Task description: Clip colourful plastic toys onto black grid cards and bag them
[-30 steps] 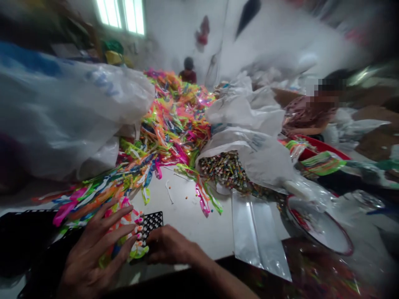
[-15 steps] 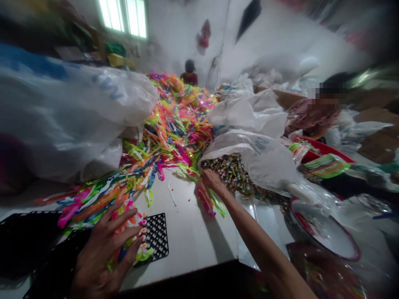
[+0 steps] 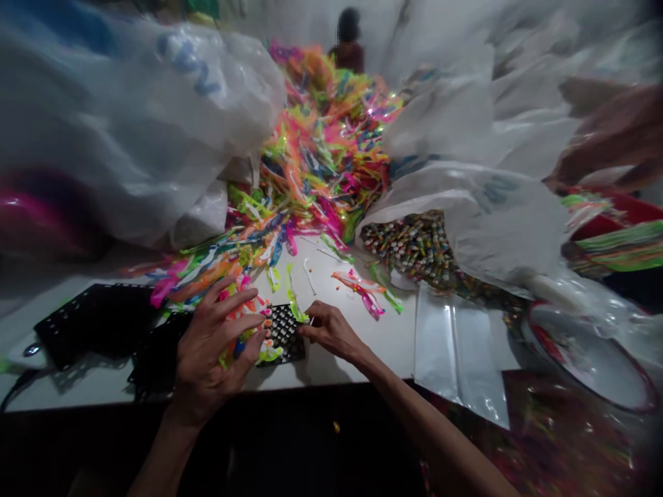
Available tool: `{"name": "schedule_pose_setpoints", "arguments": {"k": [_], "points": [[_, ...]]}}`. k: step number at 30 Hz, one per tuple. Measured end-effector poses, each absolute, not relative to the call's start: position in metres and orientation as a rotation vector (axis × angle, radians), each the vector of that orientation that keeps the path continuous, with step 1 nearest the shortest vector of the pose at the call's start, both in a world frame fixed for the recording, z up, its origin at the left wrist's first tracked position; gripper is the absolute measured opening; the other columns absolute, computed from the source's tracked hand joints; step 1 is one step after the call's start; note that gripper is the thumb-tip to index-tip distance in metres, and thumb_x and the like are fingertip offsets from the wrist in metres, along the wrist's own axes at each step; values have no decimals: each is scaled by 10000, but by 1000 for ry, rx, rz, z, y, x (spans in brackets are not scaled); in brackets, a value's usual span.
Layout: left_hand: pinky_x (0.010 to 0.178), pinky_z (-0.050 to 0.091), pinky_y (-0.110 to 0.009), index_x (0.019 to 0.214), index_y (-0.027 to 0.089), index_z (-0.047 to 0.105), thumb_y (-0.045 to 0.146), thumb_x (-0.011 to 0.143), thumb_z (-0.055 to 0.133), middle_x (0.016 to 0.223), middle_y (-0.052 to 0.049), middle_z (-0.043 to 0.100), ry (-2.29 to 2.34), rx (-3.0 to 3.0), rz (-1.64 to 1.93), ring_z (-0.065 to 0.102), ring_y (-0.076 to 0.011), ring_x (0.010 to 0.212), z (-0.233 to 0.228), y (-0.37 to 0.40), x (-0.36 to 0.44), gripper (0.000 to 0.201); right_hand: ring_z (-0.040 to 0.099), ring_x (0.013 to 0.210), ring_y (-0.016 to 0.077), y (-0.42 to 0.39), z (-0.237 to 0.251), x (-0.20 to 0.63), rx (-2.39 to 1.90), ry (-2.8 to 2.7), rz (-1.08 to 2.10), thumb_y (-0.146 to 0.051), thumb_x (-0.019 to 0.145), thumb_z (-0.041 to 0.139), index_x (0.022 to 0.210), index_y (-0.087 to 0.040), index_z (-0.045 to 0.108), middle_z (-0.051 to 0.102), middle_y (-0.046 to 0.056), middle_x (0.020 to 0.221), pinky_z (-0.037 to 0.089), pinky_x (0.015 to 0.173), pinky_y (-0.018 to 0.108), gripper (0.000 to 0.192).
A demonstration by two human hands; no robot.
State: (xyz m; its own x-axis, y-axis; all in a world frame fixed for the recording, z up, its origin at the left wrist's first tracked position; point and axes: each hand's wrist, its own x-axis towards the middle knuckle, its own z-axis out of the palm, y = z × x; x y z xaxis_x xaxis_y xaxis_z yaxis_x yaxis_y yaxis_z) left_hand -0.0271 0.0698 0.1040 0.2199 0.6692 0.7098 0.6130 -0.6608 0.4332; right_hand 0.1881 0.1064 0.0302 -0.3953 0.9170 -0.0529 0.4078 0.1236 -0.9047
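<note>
My left hand [image 3: 215, 345] lies flat with fingers spread on a bunch of neon-coloured plastic strips [image 3: 247, 324] that rest on a black perforated tray [image 3: 284, 331]. At the tray's right edge, my right hand [image 3: 329, 330] pinches a thin green strip [image 3: 293, 300] between its fingertips. A big heap of the same coloured strips [image 3: 321, 152] runs up the white table [image 3: 336, 276] behind. A few loose strips [image 3: 362, 286] lie to the right of my right hand.
Large white plastic bags [image 3: 135, 131] bulge at the left. An open bag of small coloured sticks [image 3: 419, 245] sits at the right, with clear flat pouches [image 3: 456, 345] and a red-rimmed basin [image 3: 590, 359] nearer. Another black tray [image 3: 98, 321] lies left. Other people sit far back and right.
My right hand came back from the bag of small sticks to the tray's edge and now pinches a green strip. The view has tilted down and moved closer. My left hand stayed put.
</note>
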Motion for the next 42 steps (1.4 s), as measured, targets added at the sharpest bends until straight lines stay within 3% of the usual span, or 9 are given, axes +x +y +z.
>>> {"name": "schedule_pose_setpoints", "arguments": {"k": [4,10,15,20,25,28,33,37,42], "points": [[1051,381,-549,982,238,626,89,758,646,1187,-27,622,1290,2361,1430,460,-283,1257,103,68,-28,270,402,594,84,105,31,180,-1313,-1850,1241,-157,713,608,588,-153,479,414,-48,602,288,538,187,179],[1042,397,-533,980,234,635,83,741,662,1176,-24,627,1291,2344,1452,488,-285,1230,100,68,-28,284,467,602,89,103,23,171,-1169,-1807,1454,-188,765,575,768,-143,608,539,-36,662,321,537,180,56],[1039,399,-549,987,242,635,98,737,667,1177,-27,625,1278,2355,1453,488,-296,1229,101,68,-29,290,448,562,81,104,31,160,-1198,-2246,1171,-174,796,574,658,-128,578,537,-20,615,275,507,188,145],[1077,350,-559,1159,258,585,154,771,656,1325,-62,524,1255,2438,1308,434,-324,1276,107,71,-29,408,534,676,128,110,52,141,-1095,-2762,809,-94,807,511,803,-116,631,656,71,830,282,521,225,122],[1054,388,-531,1043,271,634,146,794,616,1163,-30,629,1232,2457,1353,479,-300,1237,108,74,-28,279,567,674,114,121,59,151,-1013,-2694,1179,-183,795,612,892,-141,668,649,2,743,358,556,182,119],[1049,389,-527,1042,263,633,172,801,600,1155,-34,631,1224,2448,1383,480,-297,1233,105,74,-32,260,595,727,106,124,61,192,-1325,-2375,1086,-238,795,659,1077,-139,632,663,32,932,408,625,171,300],[1070,375,-486,1049,252,637,229,763,621,1180,-33,624,1156,2626,1331,469,-294,1246,94,80,-51,287,596,942,203,150,64,292,-2298,-2010,285,-203,874,483,1096,-163,637,628,118,1106,418,727,253,273],[1073,382,-480,1058,258,641,205,753,619,1187,-28,624,1106,2701,1362,488,-290,1229,85,83,-62,310,617,888,228,185,65,333,-2496,-2025,294,-206,814,512,992,-132,682,671,127,984,400,661,246,257],[1053,426,-472,1055,298,628,227,800,591,1182,11,636,1297,2629,1285,515,-262,1210,79,69,-61,267,627,782,206,215,58,311,-2428,-2135,339,-180,742,578,908,-120,693,686,111,894,377,601,233,210]]}}
